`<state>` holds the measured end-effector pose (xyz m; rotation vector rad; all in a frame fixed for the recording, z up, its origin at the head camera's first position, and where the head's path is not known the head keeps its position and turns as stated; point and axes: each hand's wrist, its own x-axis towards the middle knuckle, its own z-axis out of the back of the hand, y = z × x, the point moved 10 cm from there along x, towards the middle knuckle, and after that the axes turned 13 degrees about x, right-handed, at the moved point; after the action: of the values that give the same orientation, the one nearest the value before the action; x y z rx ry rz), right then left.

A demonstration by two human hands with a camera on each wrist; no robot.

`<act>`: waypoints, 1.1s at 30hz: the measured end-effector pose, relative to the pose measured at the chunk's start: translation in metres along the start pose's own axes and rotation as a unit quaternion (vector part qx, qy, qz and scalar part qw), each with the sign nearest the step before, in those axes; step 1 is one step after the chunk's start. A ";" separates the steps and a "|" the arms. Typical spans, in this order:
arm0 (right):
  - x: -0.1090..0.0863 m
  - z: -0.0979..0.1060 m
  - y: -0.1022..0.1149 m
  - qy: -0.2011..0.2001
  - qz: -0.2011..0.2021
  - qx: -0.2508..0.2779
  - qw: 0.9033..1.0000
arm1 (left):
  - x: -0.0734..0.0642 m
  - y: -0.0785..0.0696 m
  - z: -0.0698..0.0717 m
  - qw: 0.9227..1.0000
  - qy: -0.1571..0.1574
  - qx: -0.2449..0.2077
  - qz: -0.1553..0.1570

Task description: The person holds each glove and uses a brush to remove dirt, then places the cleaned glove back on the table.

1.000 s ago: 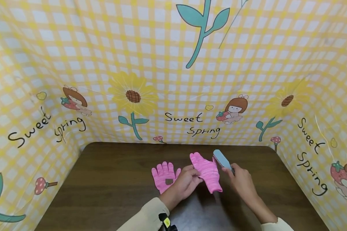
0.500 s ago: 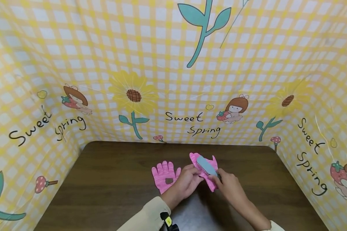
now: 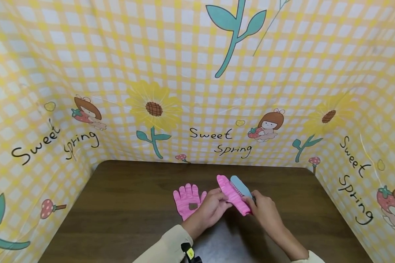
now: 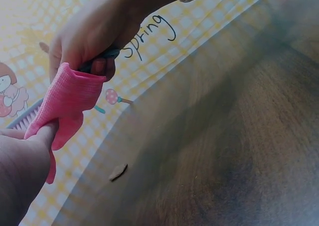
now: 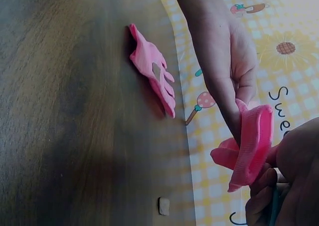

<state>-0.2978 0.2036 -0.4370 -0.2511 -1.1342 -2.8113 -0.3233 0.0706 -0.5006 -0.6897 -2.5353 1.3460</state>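
Note:
My left hand pinches a pink knit glove by its left edge, holding it up over the table. In my right hand is a light blue brush, gripped by the handle. Its bristles face the glove's right side, right at the fabric. The glove's open cuff shows in the right wrist view, close to my right fingers. A second pink glove lies flat on the table to the left, fingers pointing away, with a brownish patch on it.
The dark wooden table is enclosed by a yellow checked cloth at the back and sides. A small brownish-grey flat piece lies on the tabletop, also visible in the left wrist view.
The brush swept left across the held glove, then came back to its right side. The held glove now looks narrower, its right part turned away. The glove on the table stayed put.

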 end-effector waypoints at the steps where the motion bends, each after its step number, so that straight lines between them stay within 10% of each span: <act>1: 0.000 0.000 0.000 -0.003 0.001 -0.002 1.000 | 0.000 0.000 0.000 1.000 0.000 0.001 -0.001; 33: 0.011 0.019 -0.039 -0.021 -0.057 0.040 0.997 | -0.003 -0.009 0.001 1.000 0.017 0.014 -0.019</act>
<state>-0.3128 0.2442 -0.4480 -0.2457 -1.3070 -2.8631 -0.3234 0.0641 -0.4938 -0.6509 -2.4858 1.3429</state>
